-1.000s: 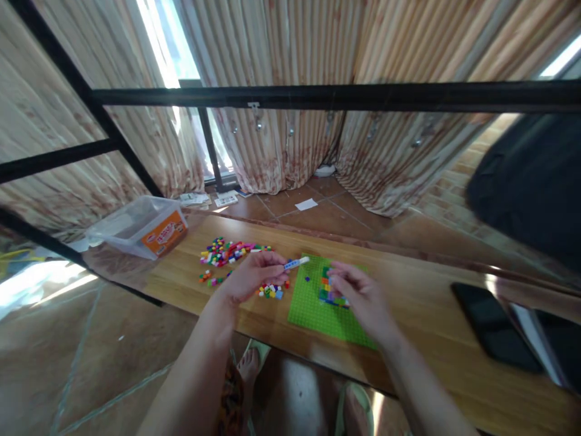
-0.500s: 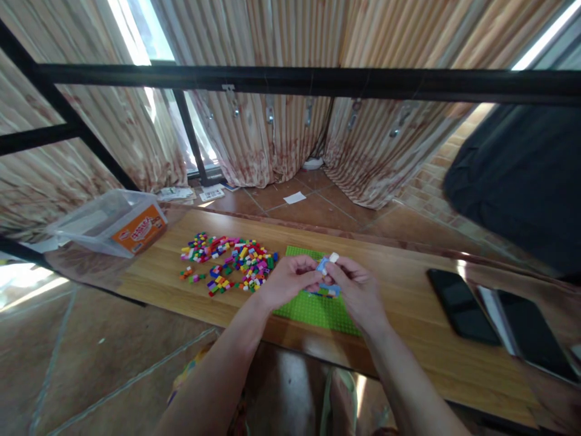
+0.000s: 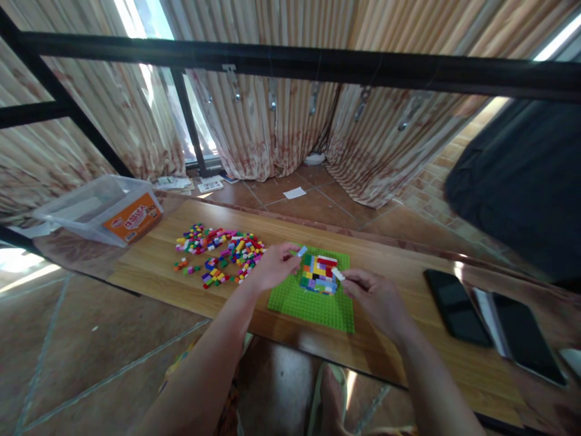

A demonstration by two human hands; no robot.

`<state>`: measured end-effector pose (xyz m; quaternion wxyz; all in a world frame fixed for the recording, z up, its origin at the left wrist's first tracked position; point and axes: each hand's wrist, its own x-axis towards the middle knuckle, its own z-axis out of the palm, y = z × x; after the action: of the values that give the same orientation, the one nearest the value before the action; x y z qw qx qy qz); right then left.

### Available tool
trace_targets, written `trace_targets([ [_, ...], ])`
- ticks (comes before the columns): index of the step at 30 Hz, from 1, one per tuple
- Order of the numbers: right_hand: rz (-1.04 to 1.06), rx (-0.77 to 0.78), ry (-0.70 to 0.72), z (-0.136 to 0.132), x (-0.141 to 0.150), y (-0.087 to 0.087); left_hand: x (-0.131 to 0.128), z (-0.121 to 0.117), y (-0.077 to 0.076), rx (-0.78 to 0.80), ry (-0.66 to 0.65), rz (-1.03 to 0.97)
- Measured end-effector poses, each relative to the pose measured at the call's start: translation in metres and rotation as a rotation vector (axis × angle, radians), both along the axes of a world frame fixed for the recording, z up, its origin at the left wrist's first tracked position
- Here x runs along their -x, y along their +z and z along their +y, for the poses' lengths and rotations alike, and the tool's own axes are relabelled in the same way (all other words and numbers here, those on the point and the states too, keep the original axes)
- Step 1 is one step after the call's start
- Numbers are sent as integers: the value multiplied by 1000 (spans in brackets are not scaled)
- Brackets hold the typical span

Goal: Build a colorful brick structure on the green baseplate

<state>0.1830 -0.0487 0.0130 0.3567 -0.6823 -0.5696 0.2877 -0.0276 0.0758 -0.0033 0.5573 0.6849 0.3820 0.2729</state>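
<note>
Left hand (image 3: 276, 265): pinches blue brick (image 3: 302, 251) near far-left corner of green baseplate (image 3: 313, 312)
Right hand (image 3: 376, 298): pinches white brick (image 3: 338, 274) near baseplate's right edge
Brick build (image 3: 318, 275): between both hands

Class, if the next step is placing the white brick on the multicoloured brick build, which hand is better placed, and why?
Probably the right hand: it pinches the white brick close by the right side of the brick build, while the left hand holds a light-blue brick.
</note>
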Motion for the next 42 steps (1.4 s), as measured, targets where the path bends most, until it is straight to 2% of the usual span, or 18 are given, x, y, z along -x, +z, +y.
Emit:
trace_targets([
  [4, -150, -19, 38, -5, 6, 1, 0, 1, -4, -112, -32, 142],
  [11, -244, -82, 80, -8, 16, -11, -4, -7, 8, -239, -1, 411],
  [17, -304, -133, 53, -2, 21, -20, -8, -13, 10, -268, -9, 426],
  [29, -318, -106, -23, 1, 21, -21, -16, -24, 11, -338, -48, 459],
  [42, -121, -152, -69, 6, 19, -32, -26, -32, 6, -470, 0, 567],
])
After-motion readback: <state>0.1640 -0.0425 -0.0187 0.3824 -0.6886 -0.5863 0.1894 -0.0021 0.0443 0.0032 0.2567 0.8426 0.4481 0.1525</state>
